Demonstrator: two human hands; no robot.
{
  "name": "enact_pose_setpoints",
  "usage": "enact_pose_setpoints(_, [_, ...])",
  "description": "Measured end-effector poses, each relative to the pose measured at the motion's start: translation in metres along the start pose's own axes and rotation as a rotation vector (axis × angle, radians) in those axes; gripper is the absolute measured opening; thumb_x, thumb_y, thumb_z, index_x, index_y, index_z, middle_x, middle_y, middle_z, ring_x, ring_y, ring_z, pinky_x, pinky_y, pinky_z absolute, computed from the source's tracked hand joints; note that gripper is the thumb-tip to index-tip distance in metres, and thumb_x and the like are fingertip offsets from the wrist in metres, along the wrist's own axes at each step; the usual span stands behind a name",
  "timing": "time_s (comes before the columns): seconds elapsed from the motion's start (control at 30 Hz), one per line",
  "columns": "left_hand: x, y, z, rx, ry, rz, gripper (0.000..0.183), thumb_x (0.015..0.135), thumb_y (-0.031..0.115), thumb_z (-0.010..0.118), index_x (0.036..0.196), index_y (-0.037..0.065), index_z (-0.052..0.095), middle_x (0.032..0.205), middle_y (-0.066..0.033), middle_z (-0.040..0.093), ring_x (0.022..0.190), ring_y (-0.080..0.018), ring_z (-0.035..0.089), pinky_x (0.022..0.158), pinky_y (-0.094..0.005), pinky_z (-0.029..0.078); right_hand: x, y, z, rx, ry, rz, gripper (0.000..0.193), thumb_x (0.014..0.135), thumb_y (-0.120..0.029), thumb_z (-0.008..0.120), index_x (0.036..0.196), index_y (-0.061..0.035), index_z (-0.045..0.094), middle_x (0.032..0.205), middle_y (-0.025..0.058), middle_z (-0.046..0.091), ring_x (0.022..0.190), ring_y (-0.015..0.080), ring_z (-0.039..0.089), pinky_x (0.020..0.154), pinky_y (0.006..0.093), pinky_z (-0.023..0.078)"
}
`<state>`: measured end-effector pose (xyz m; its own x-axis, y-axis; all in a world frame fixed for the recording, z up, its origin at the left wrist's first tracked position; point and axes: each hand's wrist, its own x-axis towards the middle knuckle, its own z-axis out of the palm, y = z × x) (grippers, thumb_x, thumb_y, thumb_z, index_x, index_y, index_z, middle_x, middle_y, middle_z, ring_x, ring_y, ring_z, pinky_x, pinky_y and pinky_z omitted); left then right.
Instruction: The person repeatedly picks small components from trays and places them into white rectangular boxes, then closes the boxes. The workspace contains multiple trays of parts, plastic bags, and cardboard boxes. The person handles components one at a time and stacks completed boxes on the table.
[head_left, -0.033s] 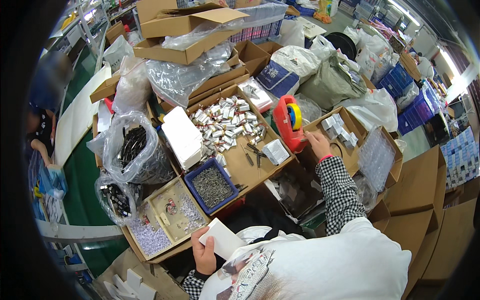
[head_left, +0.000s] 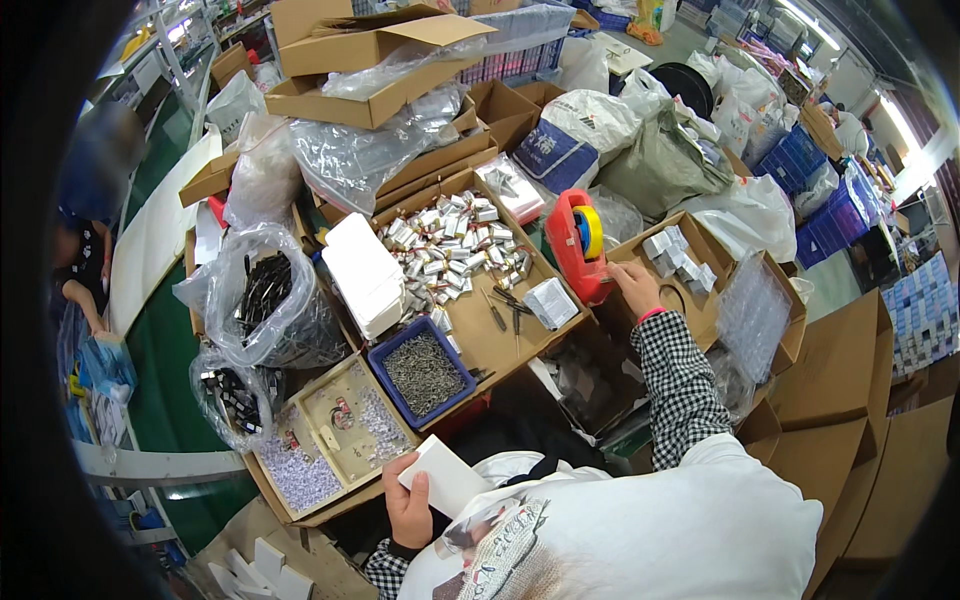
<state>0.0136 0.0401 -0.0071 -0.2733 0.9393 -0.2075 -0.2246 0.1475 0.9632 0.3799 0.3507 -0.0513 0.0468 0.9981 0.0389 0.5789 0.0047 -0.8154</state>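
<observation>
Left hand (head_left: 408, 512): we are clasping white box (head_left: 448, 478) by shirt (head_left: 650, 515); right hand (head_left: 636, 289): we are touching red tape dispenser (head_left: 566, 240), cannot tell if pinching; ideally, we are keeping box steady

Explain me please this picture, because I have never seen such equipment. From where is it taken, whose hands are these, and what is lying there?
There is no robot here: one person works with two bare hands. The view comes from a wide fisheye camera on that person's head, looking down, so straight edges bend near the rim.

The left hand holds a white box-shaped piece. The right hand is at the near end of a red tape dispenser; its exact grip is too small to tell.

In front, a cardboard tray carries a pile of small silvery parts and some hand tools. Nearer is a blue tray full of small metal pieces.
</observation>
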Motion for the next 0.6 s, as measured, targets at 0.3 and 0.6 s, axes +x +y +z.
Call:
enact_pose_setpoints(0.3, [0.008,0.002,0.009,0.016,-0.031,-0.011,0.026,0.093,0.011,0.049,0.117,0.005,0.043,0.105,-0.0065,0.051,0.091,-0.0113,0.048,0.082,-0.0254,0.040,0.006,-0.004,0.005,0.345,0.016,0.162,0.027,0.085,-0.023,0.061,0.091,0.0023,0.066,0.098,0.0058,0.062,0.090,0.0143,0.057,0.084,0.0233,0.040])
enact_pose_setpoints(0.6, [0.017,0.019,0.011,0.074,-0.154,-0.059,0.041,0.087,0.004,0.055,0.123,0.006,0.036,0.107,-0.0070,0.050,0.094,-0.0127,0.050,0.083,-0.0277,0.041,-0.030,-0.023,-0.008,0.761,-0.049,0.491,0.021,0.087,-0.027,0.060,0.091,-0.0061,0.062,0.081,-0.0021,0.060,0.075,0.0051,0.054,0.063,0.0183,0.039])
